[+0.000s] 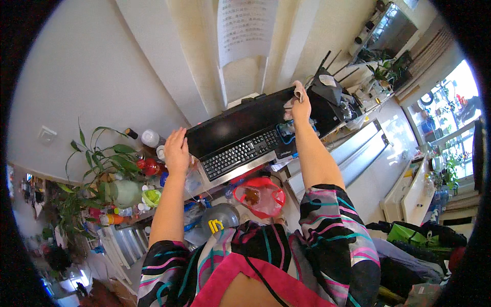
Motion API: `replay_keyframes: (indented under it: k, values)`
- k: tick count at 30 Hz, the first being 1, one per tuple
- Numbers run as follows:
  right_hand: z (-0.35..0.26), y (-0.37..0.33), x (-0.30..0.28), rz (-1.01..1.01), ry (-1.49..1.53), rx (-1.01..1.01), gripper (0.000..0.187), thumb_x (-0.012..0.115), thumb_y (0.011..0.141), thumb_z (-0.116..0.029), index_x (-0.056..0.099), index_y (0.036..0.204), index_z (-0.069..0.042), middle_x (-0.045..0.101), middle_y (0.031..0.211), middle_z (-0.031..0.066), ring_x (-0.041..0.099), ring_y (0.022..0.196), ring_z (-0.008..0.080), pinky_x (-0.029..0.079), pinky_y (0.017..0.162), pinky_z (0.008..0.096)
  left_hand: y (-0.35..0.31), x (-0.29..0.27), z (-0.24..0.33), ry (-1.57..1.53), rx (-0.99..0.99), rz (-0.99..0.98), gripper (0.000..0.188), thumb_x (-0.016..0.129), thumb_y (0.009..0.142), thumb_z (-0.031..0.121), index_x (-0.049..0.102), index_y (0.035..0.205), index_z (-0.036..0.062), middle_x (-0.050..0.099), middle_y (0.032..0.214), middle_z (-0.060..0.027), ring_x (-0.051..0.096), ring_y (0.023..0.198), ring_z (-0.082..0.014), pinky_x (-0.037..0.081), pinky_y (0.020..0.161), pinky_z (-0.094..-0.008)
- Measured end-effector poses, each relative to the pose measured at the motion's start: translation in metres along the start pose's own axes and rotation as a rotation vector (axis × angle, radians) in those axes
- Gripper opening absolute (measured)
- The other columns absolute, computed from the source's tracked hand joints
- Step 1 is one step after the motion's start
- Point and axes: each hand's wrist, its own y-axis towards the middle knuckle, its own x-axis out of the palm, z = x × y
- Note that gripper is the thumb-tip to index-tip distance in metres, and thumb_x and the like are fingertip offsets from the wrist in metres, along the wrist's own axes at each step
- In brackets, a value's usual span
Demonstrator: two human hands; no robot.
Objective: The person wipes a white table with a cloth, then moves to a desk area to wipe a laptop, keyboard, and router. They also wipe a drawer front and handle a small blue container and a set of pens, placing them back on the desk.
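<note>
A wide black monitor [230, 125] stands in front of me, tilted in this view. At its left edge is my left hand [177, 149], its fingers lying along the frame and seeming to grip it; the thumb is hidden. My right hand [302, 108] is near the screen's upper right part, closed on a pale pinkish cloth [289, 109]. Part of that cloth sticks out above the fingers and part hangs against the dark screen. Below the monitor lies a black keyboard [240, 153], which neither hand touches.
Potted plants [110, 158], bottles and a white-capped jar [150, 137] crowd the left side. A red plastic bag [261, 197] and a grey round lid [220, 217] sit below the desk. A black box-like device [327, 88] with antennas stands right of the monitor. Dark clothes [409, 256] are piled lower right.
</note>
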Motion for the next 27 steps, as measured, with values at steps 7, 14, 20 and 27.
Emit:
replay_keyframes:
  k: [7, 14, 20, 27]
  values:
    - [0.125, -0.014, -0.109, -0.252, 1.013, 0.477, 0.046, 0.053, 0.102, -0.011, 0.044, 0.145, 0.001, 0.055, 0.143, 0.0181, 0.055, 0.129, 0.0343, 0.044, 0.111, 0.0483, -0.014, 0.000, 0.012, 0.041, -0.012, -0.069, 0.052, 0.063, 0.094, 0.016, 0.054, 0.145, 0.0119, 0.047, 0.155, -0.0120, 0.039, 0.144, -0.0388, 0.030, 0.119, -0.0474]
    - [0.135, -0.078, -0.249, -0.256, 1.200, 0.557, 0.047, 0.045, 0.106, -0.021, 0.042, 0.149, -0.003, 0.048, 0.151, 0.0185, 0.047, 0.139, 0.0374, 0.035, 0.118, 0.0556, -0.051, -0.003, 0.070, 0.012, -0.005, -0.064, 0.048, 0.065, 0.095, 0.015, 0.056, 0.142, 0.0085, 0.045, 0.156, -0.0130, 0.035, 0.147, -0.0356, 0.026, 0.120, -0.0482]
    - [0.150, -0.051, -0.306, -0.261, 1.243, 0.601, 0.050, 0.041, 0.107, -0.028, 0.040, 0.151, -0.005, 0.045, 0.154, 0.0167, 0.044, 0.141, 0.0374, 0.033, 0.118, 0.0563, -0.117, 0.040, 0.152, -0.060, -0.052, -0.064, 0.041, 0.065, 0.090, 0.008, 0.064, 0.130, 0.0049, 0.055, 0.148, -0.0143, 0.044, 0.142, -0.0351, 0.031, 0.118, -0.0448]
    - [0.152, -0.018, -0.379, -0.473, 1.325, 0.594, 0.054, 0.049, 0.105, -0.028, 0.039, 0.151, -0.004, 0.044, 0.155, 0.0159, 0.043, 0.142, 0.0377, 0.034, 0.117, 0.0587, -0.124, 0.108, 0.289, -0.201, -0.089, -0.067, 0.032, 0.065, 0.090, 0.008, 0.069, 0.122, 0.0067, 0.061, 0.140, -0.0118, 0.048, 0.138, -0.0328, 0.035, 0.116, -0.0435]
